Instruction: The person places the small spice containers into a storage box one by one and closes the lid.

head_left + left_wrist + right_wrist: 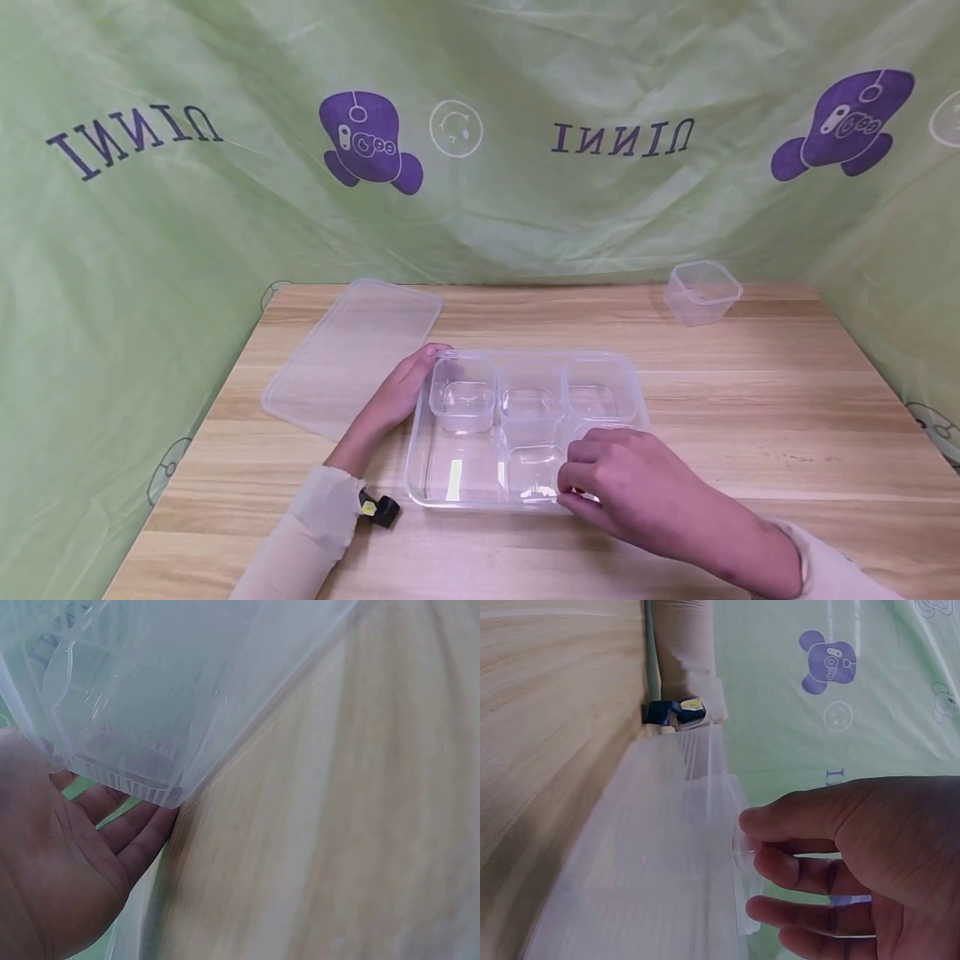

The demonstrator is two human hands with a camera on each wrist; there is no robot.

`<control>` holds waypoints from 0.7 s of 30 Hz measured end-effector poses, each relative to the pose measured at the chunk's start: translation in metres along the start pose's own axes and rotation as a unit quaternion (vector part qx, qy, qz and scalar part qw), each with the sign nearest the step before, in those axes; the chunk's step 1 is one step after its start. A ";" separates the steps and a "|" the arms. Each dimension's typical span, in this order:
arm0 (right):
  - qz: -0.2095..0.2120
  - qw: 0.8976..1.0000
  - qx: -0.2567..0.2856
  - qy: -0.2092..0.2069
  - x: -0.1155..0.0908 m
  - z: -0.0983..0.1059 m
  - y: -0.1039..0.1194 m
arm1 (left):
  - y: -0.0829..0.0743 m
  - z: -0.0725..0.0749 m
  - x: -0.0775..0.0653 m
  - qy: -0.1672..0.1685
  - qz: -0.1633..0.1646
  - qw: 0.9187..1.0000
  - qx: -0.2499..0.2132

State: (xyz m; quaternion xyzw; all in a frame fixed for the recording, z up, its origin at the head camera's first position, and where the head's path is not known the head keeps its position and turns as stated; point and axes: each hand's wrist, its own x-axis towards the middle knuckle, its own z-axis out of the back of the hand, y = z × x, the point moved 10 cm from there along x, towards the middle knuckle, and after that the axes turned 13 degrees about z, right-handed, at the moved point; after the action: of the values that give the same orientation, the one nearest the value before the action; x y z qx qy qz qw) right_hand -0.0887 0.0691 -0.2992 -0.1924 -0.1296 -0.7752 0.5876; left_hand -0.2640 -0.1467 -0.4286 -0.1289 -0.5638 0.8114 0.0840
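A large clear plastic container (pixel 457 492) stands on the table with several small clear boxes inside. Three of them, such as the back left box (pixel 463 408), form its back row; another small box (pixel 534 473) sits in front at the middle. My left hand (pixel 405 392) rests with extended fingers against the container's left side; the left wrist view shows that hand (pixel 82 847) at its corner. Over the front right, my right hand (pixel 630 483) pinches a small clear box (pixel 607 428), mostly hidden by the fingers. In the right wrist view, thumb and forefinger (pixel 780 866) meet its edge.
A flat translucent lid (pixel 352 350) lies on the table at the left. One more small clear box (pixel 701 296) stands at the back right. Green printed cloth (pixel 495 217) hangs behind the wooden table (pixel 750 375) and along its sides.
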 end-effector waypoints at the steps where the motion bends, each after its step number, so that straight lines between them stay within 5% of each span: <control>1: 0.003 1.000 -0.002 0.002 0.000 -0.001 0.000 | -0.001 0.000 0.000 0.001 -0.001 1.000 0.000; 21: 0.008 0.999 0.005 0.033 0.000 -0.011 0.001 | 0.002 -0.001 0.001 0.000 0.008 1.000 0.007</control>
State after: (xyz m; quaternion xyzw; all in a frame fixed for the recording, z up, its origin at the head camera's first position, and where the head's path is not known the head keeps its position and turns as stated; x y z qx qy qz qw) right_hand -0.0894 0.0644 -0.3092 -0.1650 -0.1122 -0.7757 0.5988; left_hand -0.2650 -0.1463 -0.4304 -0.1330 -0.5566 0.8163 0.0781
